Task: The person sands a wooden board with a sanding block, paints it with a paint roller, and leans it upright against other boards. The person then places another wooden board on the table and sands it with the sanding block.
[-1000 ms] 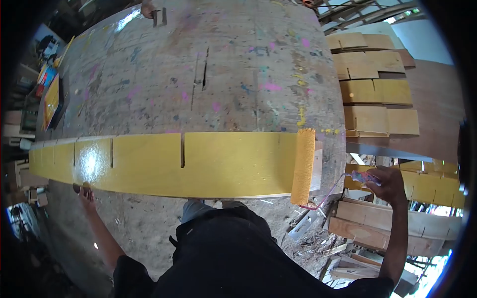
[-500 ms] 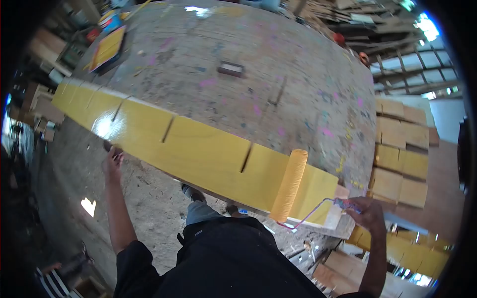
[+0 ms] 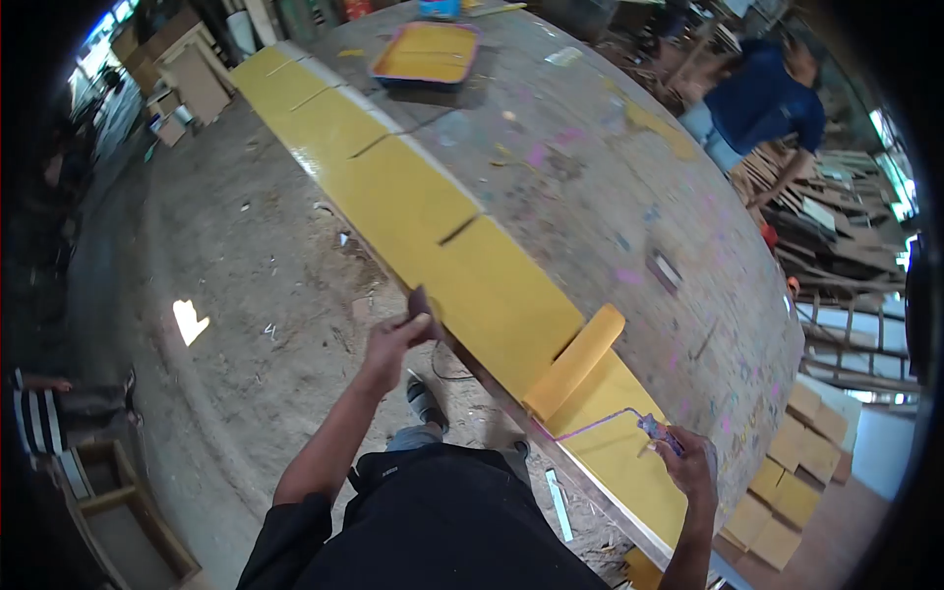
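A long yellow board (image 3: 393, 187) with several slots lies along the near edge of the worktable. My right hand (image 3: 685, 460) is closed round the handle of a paint roller (image 3: 575, 364), whose yellow sleeve rests across the board. Beside the board's near edge, my left hand (image 3: 391, 344) grips a small dark brown piece (image 3: 421, 307), perhaps sandpaper. The board's surface shines wet at its left edge.
A paint tray (image 3: 428, 51) with yellow paint stands at the table's (image 3: 580, 187) far side, and a small dark block (image 3: 665, 270) lies on the tabletop. One person (image 3: 757, 103) is at the upper right, another in stripes (image 3: 44, 418) at lower left. Boards (image 3: 787, 482) are stacked right.
The view has turned, so the board now runs diagonally. The roller sits farther from the board's right end. My left hand has come nearer the roller along the near edge.
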